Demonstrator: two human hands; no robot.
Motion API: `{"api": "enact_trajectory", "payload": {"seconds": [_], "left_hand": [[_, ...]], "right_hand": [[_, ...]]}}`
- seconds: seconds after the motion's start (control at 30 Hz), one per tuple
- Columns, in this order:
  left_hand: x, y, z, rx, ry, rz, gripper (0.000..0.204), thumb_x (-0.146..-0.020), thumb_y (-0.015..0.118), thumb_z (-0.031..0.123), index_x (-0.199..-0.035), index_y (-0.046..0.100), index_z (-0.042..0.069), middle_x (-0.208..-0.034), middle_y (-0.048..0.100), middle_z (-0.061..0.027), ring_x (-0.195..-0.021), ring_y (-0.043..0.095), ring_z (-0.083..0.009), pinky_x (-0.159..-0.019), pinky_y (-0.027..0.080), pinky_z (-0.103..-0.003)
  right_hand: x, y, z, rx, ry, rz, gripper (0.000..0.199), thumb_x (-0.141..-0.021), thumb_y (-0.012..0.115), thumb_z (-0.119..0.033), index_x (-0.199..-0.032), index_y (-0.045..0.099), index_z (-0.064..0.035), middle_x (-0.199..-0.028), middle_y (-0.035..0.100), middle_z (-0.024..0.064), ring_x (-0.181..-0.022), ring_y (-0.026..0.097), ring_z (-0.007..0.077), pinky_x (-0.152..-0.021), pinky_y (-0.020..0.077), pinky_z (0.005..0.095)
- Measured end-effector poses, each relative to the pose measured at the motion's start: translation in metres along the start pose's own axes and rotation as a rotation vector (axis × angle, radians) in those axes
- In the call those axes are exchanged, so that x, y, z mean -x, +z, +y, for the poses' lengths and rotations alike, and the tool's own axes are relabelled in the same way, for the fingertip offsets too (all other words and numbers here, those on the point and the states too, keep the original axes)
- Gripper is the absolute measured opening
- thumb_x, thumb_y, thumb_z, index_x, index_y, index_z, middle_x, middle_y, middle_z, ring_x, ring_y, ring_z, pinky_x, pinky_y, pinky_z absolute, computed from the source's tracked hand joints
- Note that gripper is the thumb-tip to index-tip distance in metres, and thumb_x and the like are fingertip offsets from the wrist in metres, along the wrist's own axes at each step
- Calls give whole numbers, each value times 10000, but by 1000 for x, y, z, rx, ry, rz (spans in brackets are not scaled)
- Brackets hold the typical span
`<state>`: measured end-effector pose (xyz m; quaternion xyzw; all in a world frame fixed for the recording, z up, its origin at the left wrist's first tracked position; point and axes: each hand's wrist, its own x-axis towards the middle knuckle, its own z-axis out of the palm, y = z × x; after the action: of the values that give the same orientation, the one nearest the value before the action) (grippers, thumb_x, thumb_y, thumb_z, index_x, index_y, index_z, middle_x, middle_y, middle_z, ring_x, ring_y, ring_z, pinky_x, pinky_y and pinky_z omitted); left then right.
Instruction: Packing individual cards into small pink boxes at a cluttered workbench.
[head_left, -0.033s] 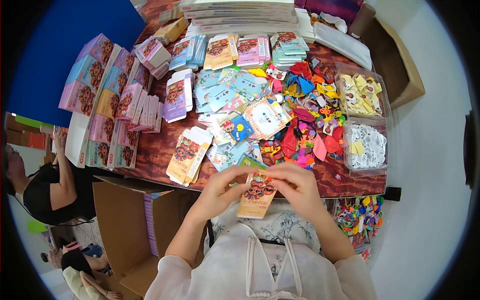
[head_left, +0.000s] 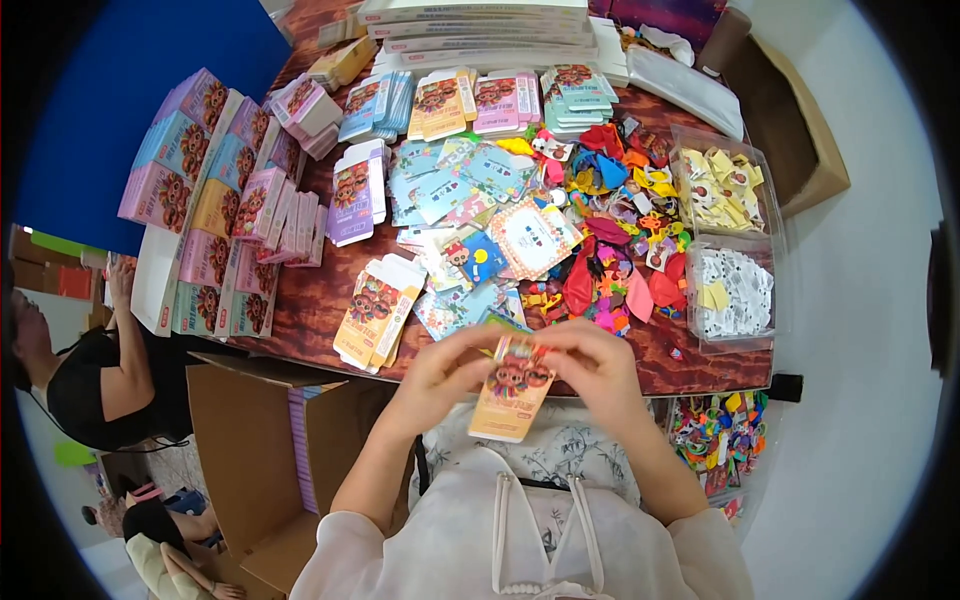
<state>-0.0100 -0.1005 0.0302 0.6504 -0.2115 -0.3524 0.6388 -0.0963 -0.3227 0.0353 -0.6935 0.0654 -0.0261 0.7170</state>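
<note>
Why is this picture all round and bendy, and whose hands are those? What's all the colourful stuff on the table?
The picture comes from a small camera worn on a person's head, looking down. Its lens sees very wide, so straight edges bend near the rim. There is no machine here, only two bare hands: the left hand and the right hand belong to the person wearing the camera. Together they hold a small orange cardboard box with a cartoon face printed on it, just above the person's lap. In front lies a brown table. On it are flat unfolded boxes, stacks of finished pink and blue boxes, a pile of small colourful toys, and two clear plastic tubs with little pieces inside. Another person stands at the left.
</note>
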Motion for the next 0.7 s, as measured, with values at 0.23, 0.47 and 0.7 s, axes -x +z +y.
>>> {"api": "enact_trajectory", "payload": {"seconds": [0.23, 0.47, 0.7], "left_hand": [[-23, 14, -7, -170, 355, 194, 942, -789, 759, 12, -1555, 213, 59, -1580, 296, -175, -1430, 381, -276, -1101, 426, -382], [-11, 2, -3, 35, 211, 405, 813, -765, 757, 18, -1451, 322, 50, -1440, 462, -141, -1325, 463, -240, -1055, 441, -400], [2, -7, -4, -27, 5, 354, 802, -755, 777, 3, -1432, 346, 25, -1299, 536, -122, -1158, 584, -204, -911, 540, -338]], "right_hand": [[-25, 34, 22, -705, 241, 82, 158, -974, 610, -74, -1125, 582, -35, -997, 660, 60, -890, 676, 161, -788, 585, 333], [-78, -7, 7, 1069, -404, 128, 404, -803, 733, -77, -1187, 616, -32, -1181, 638, 105, -1147, 572, 326, -933, 488, 425], [-95, -31, 11, 1221, -510, -152, 323, -806, 701, -56, -1127, 666, -37, -1245, 648, 76, -1131, 583, 295, -931, 491, 412]]}}
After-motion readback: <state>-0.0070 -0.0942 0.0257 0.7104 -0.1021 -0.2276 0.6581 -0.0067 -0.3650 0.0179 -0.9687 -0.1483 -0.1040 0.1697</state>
